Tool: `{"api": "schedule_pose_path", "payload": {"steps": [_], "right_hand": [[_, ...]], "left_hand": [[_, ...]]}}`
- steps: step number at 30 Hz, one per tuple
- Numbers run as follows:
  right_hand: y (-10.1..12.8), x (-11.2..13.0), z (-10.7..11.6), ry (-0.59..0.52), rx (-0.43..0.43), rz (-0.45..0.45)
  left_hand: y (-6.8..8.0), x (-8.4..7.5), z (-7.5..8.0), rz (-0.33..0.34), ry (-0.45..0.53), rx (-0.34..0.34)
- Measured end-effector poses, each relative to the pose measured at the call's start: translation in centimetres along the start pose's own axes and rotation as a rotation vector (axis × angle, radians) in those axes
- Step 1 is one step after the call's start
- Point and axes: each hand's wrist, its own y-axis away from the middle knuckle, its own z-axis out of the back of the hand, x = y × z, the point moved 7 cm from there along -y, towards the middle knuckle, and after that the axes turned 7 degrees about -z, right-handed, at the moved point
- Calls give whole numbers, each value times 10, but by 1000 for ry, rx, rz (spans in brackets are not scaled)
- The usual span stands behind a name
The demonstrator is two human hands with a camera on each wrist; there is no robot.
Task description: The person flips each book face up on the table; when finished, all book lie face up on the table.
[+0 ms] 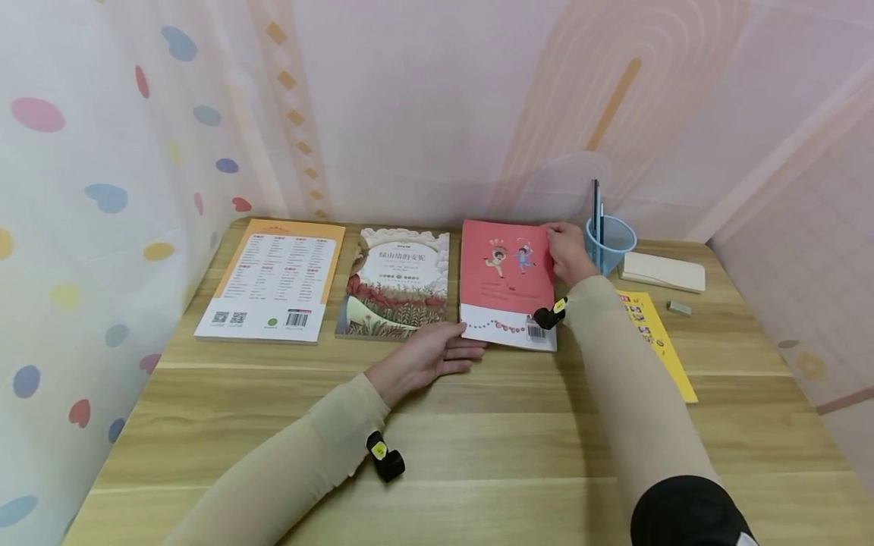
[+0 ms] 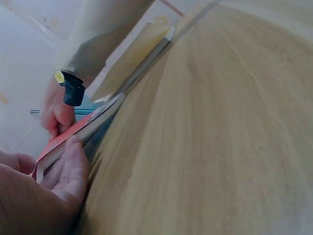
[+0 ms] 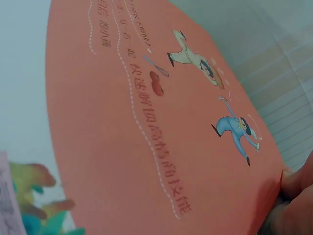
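A red book (image 1: 505,265) with a white lower strip and two cartoon figures lies at the middle back of the table, between both hands. My left hand (image 1: 432,354) holds its lower left corner, thumb on top and fingers reaching beneath, as the left wrist view shows with the hand (image 2: 61,183) at the book's edge. The right hand (image 1: 568,252) grips the upper right edge; in the right wrist view its fingers (image 3: 293,200) pinch the side of the red cover (image 3: 112,161). The book's front edge looks slightly raised in the left wrist view.
Left of it lie a book with a meadow cover (image 1: 399,284) and an orange-and-white book (image 1: 276,280). On the right stand a blue pen cup (image 1: 610,246), a cream case (image 1: 662,273), a small eraser (image 1: 679,308) and a yellow book (image 1: 665,349), partly behind the right forearm.
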Motion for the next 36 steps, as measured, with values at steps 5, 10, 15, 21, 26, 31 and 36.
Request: {"api": "schedule_pose_path", "payload": {"steps": [5, 10, 15, 21, 26, 31, 36], "right_hand": [[4, 8, 1, 40, 3, 32], [9, 17, 2, 81, 46, 43], [17, 23, 0, 107, 102, 27], [25, 31, 2, 135, 134, 41], [28, 34, 6, 179, 139, 65], [29, 33, 9, 179, 148, 64], [27, 30, 13, 162, 152, 58]], "left_hand": [[-1, 1, 2, -24, -34, -40], [-2, 1, 3, -47, -43, -73], [-1, 1, 0, -81, -3, -81], [2, -3, 2, -123, 15, -60], [3, -4, 6, -135, -3, -47], [5, -4, 10, -143, -5, -57], [4, -4, 12, -147, -7, -62]]}}
